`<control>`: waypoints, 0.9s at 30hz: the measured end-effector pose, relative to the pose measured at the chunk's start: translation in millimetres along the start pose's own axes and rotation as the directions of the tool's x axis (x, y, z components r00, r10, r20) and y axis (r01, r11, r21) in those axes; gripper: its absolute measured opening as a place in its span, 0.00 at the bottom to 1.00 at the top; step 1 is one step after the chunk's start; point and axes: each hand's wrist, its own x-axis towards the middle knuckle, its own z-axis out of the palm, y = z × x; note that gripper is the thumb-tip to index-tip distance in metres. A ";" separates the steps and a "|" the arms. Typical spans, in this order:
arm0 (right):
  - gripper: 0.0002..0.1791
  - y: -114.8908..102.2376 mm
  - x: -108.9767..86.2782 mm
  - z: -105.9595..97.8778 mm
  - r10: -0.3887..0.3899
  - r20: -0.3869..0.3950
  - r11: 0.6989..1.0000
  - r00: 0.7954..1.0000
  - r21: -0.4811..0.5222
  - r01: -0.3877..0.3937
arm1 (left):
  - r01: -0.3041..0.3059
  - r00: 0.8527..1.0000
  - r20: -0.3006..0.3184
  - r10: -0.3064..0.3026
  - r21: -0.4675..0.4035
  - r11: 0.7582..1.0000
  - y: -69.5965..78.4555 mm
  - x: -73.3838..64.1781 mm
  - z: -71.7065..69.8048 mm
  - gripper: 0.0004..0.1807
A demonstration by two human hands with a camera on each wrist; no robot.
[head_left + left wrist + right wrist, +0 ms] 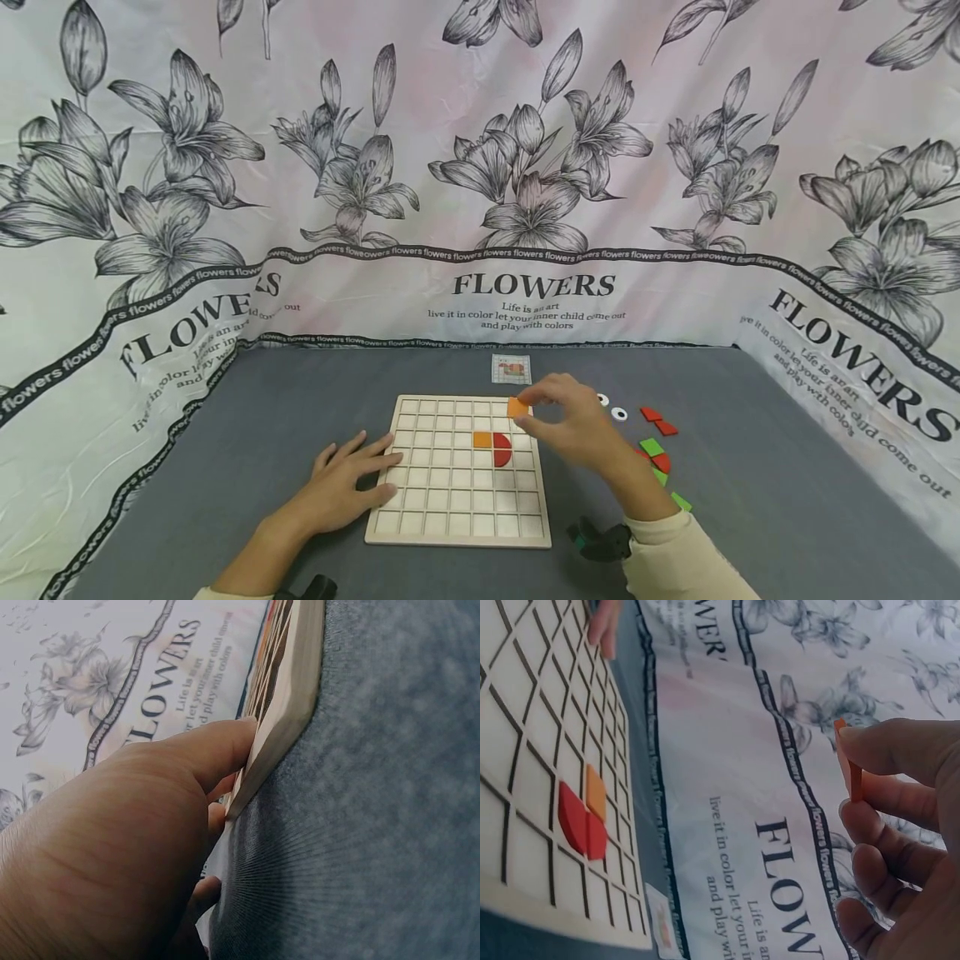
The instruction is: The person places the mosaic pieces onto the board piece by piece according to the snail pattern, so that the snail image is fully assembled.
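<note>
My right hand (573,421) pinches an orange square tile (516,407) between thumb and fingers, above the far right corner of a wooden grid board (457,539). In the right wrist view the tile (849,761) is seen nearly edge-on, raised off the board. Another orange square (482,440) lies in a cell of the grid, and two red quarter-round tiles (502,450) sit just right of it, forming a half circle. My left hand (341,492) lies spread at the board's left edge, its thumb and fingertips touching the rim (281,720).
A small picture card (512,369) lies behind the board. To the right are loose pieces: white rings (618,414), red tiles (665,427) and green tiles (651,447), some partly hidden by the right forearm. A flower-printed cloth (532,300) hangs around the grey table.
</note>
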 end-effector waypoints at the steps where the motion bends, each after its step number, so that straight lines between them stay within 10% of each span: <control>1: 0.11 0.0 0.6 3.2 0.004 0.003 1.000 1.000 0.002 -0.004 | 0.001 1.000 0.001 -0.001 0.001 1.000 0.1 0.3 0.2 0.29; 27: 0.08 22.0 -3.3 64.6 0.153 0.157 0.987 0.976 0.023 -0.159 | 0.004 1.000 0.012 -0.005 0.021 1.000 0.5 0.8 -1.3 0.29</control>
